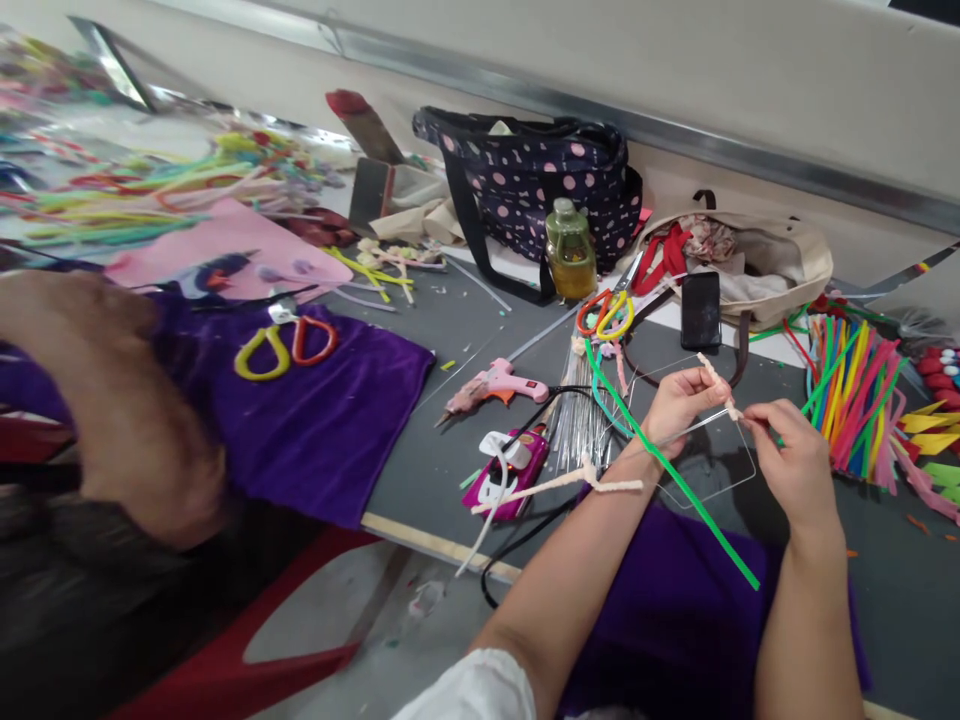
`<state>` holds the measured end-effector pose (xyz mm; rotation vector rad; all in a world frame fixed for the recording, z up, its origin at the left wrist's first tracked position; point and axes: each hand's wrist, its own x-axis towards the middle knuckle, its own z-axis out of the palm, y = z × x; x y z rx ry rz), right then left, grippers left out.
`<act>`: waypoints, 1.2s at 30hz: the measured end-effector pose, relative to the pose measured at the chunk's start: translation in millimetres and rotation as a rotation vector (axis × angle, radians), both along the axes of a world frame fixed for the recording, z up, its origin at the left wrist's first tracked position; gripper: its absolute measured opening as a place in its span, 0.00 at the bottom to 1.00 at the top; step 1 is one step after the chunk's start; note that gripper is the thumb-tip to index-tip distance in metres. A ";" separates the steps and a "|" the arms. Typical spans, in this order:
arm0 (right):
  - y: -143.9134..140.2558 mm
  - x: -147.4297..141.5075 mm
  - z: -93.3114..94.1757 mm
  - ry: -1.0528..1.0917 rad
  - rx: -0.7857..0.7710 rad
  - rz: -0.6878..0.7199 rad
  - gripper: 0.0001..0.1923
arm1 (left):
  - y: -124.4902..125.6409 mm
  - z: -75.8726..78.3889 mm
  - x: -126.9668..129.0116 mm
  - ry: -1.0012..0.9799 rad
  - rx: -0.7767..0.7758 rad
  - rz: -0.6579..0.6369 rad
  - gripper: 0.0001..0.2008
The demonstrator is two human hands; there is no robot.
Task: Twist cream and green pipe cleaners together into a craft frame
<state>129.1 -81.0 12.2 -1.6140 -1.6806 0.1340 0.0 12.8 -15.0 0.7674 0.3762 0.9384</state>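
My left hand (679,408) pinches a cream pipe cleaner (718,383) that is wound on a thin, bent wire frame (711,496). At the lower end of the wound part, the fingers of my right hand (791,455) are closed on the same pipe cleaner. The wire loops spread out around both hands, over the table. A green pipe cleaner (701,510) lies slantwise across my left wrist. Beside my left forearm, a twisted cream pipe cleaner piece (574,478) lies partly over a magenta power strip (534,462).
A pink glue gun (499,385) lies left of clear sticks (577,430). Scissors (606,312), a phone (700,310) and a bottle (571,250) sit behind. Coloured pipe cleaners (855,400) are at right. Another person's arm (112,390) is at left, near purple cloth (322,440).
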 end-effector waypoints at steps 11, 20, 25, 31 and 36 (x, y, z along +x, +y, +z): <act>6.9 -9.9 -3.2 0.105 0.272 -0.178 0.05 | 0.2 7.0 -1.5 0.001 -0.001 0.110 0.13; 1.4 2.0 -10.2 0.926 -0.512 0.154 0.18 | 2.3 7.7 -4.5 0.011 0.055 0.152 0.13; 10.7 -6.9 -17.4 1.168 -0.511 0.198 0.22 | 1.1 8.8 -4.4 0.001 0.037 0.174 0.13; 20.7 -25.6 -22.7 1.413 -0.330 0.092 0.12 | -1.9 11.5 -3.0 0.004 0.010 0.162 0.14; 21.7 -26.2 -19.9 1.377 -0.216 -0.087 0.09 | -3.3 10.5 -0.3 -0.007 0.046 0.139 0.15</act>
